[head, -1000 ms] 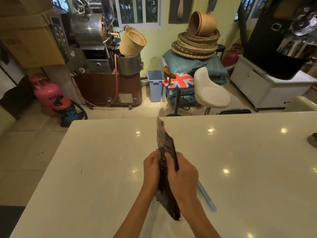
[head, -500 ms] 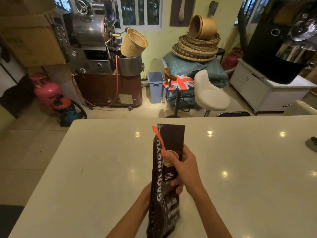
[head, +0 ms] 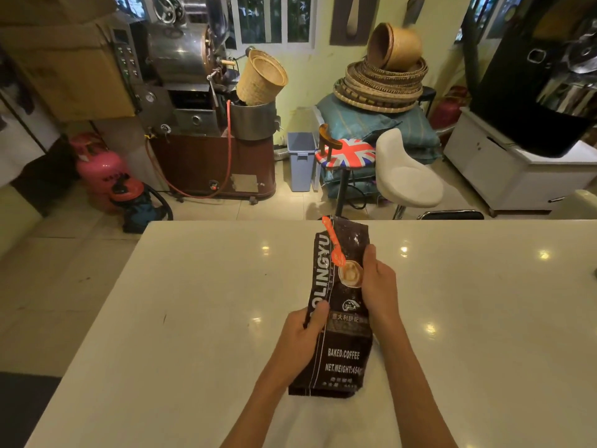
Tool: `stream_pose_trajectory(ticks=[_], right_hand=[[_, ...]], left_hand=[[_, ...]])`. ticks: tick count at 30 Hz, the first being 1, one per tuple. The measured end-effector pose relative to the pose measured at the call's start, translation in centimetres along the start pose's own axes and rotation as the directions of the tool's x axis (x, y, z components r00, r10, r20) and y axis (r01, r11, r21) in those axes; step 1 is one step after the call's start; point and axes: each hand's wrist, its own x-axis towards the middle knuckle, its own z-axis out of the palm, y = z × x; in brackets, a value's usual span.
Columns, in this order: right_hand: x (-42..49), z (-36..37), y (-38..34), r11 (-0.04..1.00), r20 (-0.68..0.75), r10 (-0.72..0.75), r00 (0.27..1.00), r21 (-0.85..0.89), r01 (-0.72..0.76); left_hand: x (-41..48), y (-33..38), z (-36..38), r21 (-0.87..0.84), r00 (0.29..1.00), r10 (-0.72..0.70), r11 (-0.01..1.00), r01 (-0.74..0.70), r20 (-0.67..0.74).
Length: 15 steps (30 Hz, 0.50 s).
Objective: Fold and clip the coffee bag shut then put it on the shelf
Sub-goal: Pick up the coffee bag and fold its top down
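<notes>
A tall black coffee bag [head: 342,350] with white lettering stands upright on the white table [head: 161,318], its printed front facing me. An orange plastic spoon [head: 332,244] is attached near its top. My left hand [head: 302,337] grips the bag's left edge at mid-height. My right hand [head: 378,282] holds the right edge a little higher. The blue clip that lay on the table earlier is hidden now; no shelf is in view.
Beyond the table's far edge stand a flag-patterned stool [head: 345,153] and a white stool [head: 407,176]. A coffee roaster [head: 193,92] and pink gas cylinder [head: 100,169] are at the back left, stacked baskets [head: 381,82] at the back.
The bag was edge-on and lifted between both hands; it has been turned to face me and set upright on the table, with my hands now on its two sides.
</notes>
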Motion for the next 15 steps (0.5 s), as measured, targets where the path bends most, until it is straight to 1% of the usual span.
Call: stream_pose_trajectory(ticks=[1,2,3,5,6,7,8,9,11,12,13,14,15], right_hand=[[0.0,0.1,-0.2,0.990,0.084,0.097,0.992,0.096,-0.105],[-0.2,0.2,-0.2,0.985,0.143,0.105,0.984,0.124,-0.123],[-0.7,0.4,0.1,0.992,0.164,0.037,0.986,0.111,-0.056],[-1.9,0.9,0.9,0.980,0.107,-0.193,0.975,-0.017,0.196],[-2.4,1.2,1.3,0.953,0.079,-0.284,0.955,-0.084,0.291],[-2.9,1.5,1.7,0.928,0.053,-0.343,0.938,-0.136,0.347],[-3.1,1.9,1.9,0.920,0.019,-0.359,0.933,-0.163,0.357],[-3.2,2.1,1.9,0.926,-0.016,-0.353,0.936,-0.147,0.347],[-2.9,2.5,1.5,0.963,-0.087,-0.269,0.959,-0.031,0.267],[-2.9,2.5,1.6,0.975,-0.095,-0.219,0.971,0.019,0.221],[-2.9,2.4,1.8,0.979,-0.073,-0.194,0.978,0.056,0.198],[-3.2,2.3,2.0,0.978,-0.032,-0.200,0.979,0.049,0.202],[-3.5,2.3,2.3,0.973,0.029,-0.230,0.973,-0.008,0.231]], left_hand=[[0.3,0.4,-0.5,-0.006,1.000,-0.007,1.000,0.007,0.002],[0.7,0.7,-1.1,-0.006,1.000,-0.002,1.000,0.002,-0.001],[1.1,0.9,-1.4,0.002,1.000,0.019,1.000,-0.019,-0.006],[1.8,1.4,-1.6,-0.028,0.996,0.085,0.996,-0.086,-0.042],[2.0,1.6,-1.4,-0.037,0.989,0.110,0.993,-0.114,-0.101],[2.3,1.8,-1.0,-0.048,0.977,0.115,0.991,-0.125,-0.182],[2.5,2.0,-0.5,-0.054,0.956,0.112,0.990,-0.131,-0.269],[2.8,2.0,-0.1,-0.055,0.935,0.110,0.989,-0.136,-0.336],[3.3,2.1,0.4,-0.035,0.908,0.119,0.989,-0.145,-0.401],[3.4,2.2,0.4,-0.010,0.896,0.126,0.990,-0.144,-0.427],[3.7,2.2,0.4,0.021,0.878,0.136,0.990,-0.142,-0.460],[4.0,2.1,0.3,0.039,0.853,0.147,0.988,-0.148,-0.500],[4.2,2.0,0.2,0.038,0.824,0.151,0.987,-0.156,-0.546]])
